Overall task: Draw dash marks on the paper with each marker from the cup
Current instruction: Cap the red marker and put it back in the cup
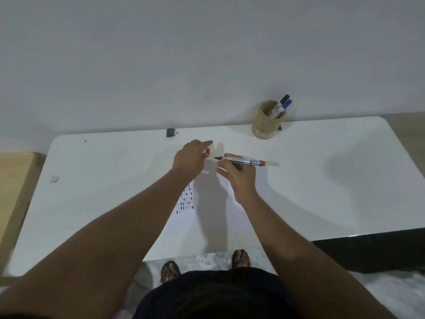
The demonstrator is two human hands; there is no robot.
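My right hand holds a red marker level above the table, its bare dark tip pointing left and its red end to the right. My left hand grips the marker's red cap between its fingers, a short gap left of the tip. Below both hands lies the white paper, with rows of dark dash marks near its left edge. At the back right stands a wooden cup holding two markers, one black-capped and one blue-capped.
The white table ends at a wall behind the cup. A small black object lies at the back edge, and a small pale scrap at the left. A wooden surface adjoins the left side. My sandalled feet show below the front edge.
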